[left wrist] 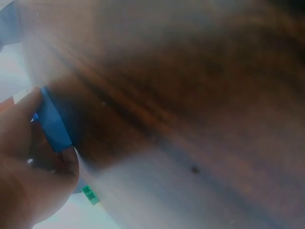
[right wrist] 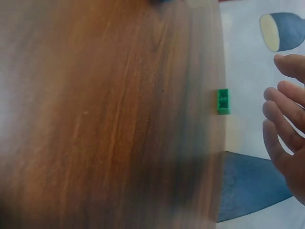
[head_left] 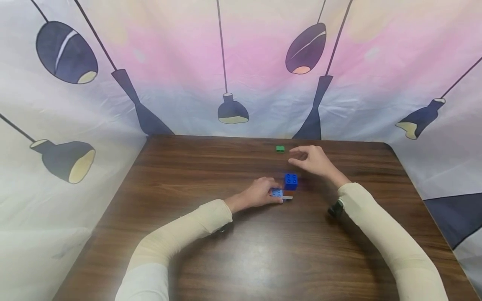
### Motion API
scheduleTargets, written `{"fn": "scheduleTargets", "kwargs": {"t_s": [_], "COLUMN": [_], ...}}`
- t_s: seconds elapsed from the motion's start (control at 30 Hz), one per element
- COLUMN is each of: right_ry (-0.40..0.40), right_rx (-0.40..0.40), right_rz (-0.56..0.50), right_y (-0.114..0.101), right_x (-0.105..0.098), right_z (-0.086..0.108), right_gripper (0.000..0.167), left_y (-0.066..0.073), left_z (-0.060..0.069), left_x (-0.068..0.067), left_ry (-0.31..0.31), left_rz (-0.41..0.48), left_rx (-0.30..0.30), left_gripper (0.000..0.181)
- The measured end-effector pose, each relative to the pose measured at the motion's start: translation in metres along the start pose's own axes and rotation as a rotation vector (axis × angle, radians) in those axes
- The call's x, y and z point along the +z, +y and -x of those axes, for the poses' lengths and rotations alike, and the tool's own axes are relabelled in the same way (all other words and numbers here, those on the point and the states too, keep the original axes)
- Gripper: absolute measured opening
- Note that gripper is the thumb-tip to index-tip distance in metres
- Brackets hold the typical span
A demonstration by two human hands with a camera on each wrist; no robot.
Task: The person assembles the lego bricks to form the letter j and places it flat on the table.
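Note:
My left hand [head_left: 261,192] pinches a light blue toy brick [head_left: 277,192] with studs on top. A thin white piece [head_left: 288,197] sticks out to the right of that brick, and a bit of orange shows beside it; whether these are joined to it I cannot tell. In the left wrist view the thumb and fingers grip the blue brick [left wrist: 55,121] at its ends. Just behind stands a darker blue brick [head_left: 290,182]. My right hand [head_left: 312,159], fingers bent loosely and apart, hovers right of a small green brick [head_left: 280,149] without touching it.
The brown wooden table [head_left: 226,163] carries the bricks, the green one near its far edge. A curtain [head_left: 180,92] printed with hanging lamps surrounds the table at the back and sides. A dark wrist device [head_left: 335,208] sits under the right sleeve.

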State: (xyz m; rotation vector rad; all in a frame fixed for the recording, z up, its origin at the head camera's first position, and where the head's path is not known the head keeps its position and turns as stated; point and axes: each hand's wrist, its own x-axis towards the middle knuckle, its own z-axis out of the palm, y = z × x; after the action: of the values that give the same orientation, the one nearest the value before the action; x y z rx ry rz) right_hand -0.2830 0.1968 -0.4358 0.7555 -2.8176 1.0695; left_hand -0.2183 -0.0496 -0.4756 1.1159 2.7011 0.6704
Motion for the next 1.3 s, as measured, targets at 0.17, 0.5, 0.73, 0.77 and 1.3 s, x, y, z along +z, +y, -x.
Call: {"fn": "scheduleTargets", "kwargs": {"t_s": [0.17, 0.5, 0.73, 0.77, 1.3], "right_ry": [0.008, 0.028, 0.042, 0.046, 0.064], "right_rx": [0.021, 0.022, -0.005, -0.009, -0.057], "right_rz": [-0.027, -0.046, -0.056, -0.057, -0.115], "right_y": [0.01, 0.012, 0.003, 0.002, -0.03], "right_x": [0.008, 0.012, 0.008, 0.007, 0.001], "right_z": [-0.01, -0.007, 0.008, 0.01, 0.051], "right_gripper": [0.044, 0.044, 0.048, 0.047, 0.033], "left_y": [0.0, -0.001, -0.002, -0.002, 0.0], "left_z": [0.0, -0.002, -0.001, -0.001, -0.001], "left_x": [0.001, 0.001, 0.0, -0.001, -0.001], "left_ry": [-0.007, -0.007, -0.003, -0.003, -0.01], "left_rz": [0.003, -0.003, 0.022, 0.026, 0.023], "left_rx": [0.001, 0.007, 0.016, 0.017, -0.001], "left_gripper": [0.047, 0.048, 0.046, 0.046, 0.047]}}
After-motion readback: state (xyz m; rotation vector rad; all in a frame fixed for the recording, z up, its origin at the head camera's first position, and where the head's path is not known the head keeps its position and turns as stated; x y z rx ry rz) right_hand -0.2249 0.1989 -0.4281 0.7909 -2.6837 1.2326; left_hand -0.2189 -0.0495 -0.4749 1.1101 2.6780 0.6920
